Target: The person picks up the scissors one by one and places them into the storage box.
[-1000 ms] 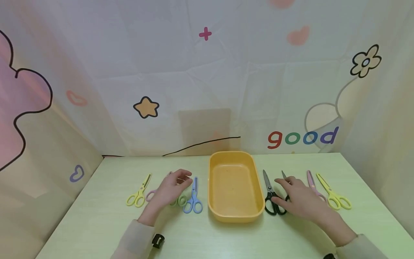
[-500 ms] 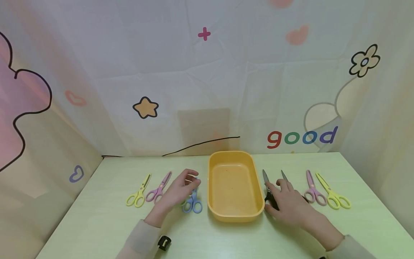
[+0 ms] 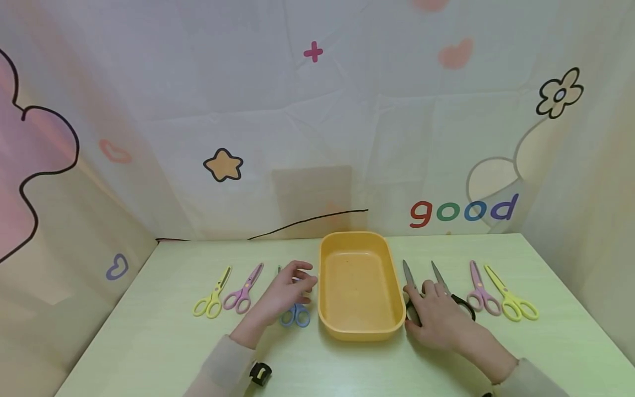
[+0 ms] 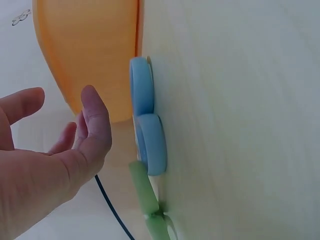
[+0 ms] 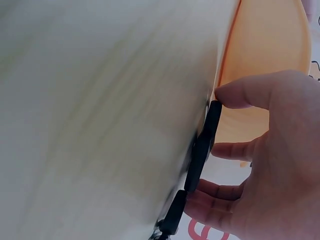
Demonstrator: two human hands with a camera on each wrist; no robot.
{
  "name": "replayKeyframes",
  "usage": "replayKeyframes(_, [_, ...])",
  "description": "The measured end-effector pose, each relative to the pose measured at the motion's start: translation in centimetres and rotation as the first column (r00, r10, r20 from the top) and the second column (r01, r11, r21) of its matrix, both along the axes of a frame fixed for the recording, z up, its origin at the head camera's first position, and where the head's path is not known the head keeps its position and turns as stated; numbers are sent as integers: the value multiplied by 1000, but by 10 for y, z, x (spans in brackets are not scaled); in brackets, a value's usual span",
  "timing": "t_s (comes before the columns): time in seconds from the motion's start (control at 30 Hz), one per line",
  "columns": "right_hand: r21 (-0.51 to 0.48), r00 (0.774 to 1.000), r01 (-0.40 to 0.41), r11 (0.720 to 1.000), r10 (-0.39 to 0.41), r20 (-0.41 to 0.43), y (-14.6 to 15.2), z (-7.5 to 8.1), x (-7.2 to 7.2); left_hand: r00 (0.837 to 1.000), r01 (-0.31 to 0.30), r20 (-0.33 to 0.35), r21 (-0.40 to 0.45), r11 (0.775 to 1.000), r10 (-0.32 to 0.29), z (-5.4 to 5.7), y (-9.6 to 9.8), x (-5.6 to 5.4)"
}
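Note:
My right hand (image 3: 439, 320) is over black-handled scissors (image 5: 202, 150) lying just right of the yellow tray (image 3: 362, 334). Its thumb is at the end of one handle loop, and the other fingers rest along the handles, gripping them. My left hand (image 3: 288, 292) hovers with loosely bent fingers at the tray's left side, holding nothing. Beneath it lie blue scissors (image 4: 142, 85), partly covered by the hand in the head view. Beside those are green scissors (image 4: 144, 189), mostly hidden in the head view.
Yellow scissors (image 3: 216, 290) and pink scissors (image 3: 246, 286) lie at the left. To the right are more black-handled scissors (image 3: 457, 300), pink scissors (image 3: 479, 288) and yellow scissors (image 3: 509, 298). A printed curtain (image 3: 317, 121) hangs behind the table (image 3: 327, 369).
My right hand has moved left and down from between the two black-handled pairs onto the left one. The left hand has drifted right, toward the tray, uncovering the left pink scissors.

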State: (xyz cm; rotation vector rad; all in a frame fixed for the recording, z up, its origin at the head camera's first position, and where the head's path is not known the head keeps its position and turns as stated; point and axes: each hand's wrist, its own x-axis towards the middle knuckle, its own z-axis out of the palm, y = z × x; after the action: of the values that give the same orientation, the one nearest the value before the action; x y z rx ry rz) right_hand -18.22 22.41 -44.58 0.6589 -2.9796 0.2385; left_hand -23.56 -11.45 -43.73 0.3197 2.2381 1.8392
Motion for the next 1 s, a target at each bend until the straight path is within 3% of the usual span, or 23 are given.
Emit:
replayKeyframes(0.53, [-1,992,21,1000,-20,125,-8,8,-7,999,33,34,75,997,-36,-4,9,-3])
replayKeyframes(1.0, [-59,989,80,995,-72,130,-10,2,-18,994,33,99,147,989,-48,-5,10,-3])
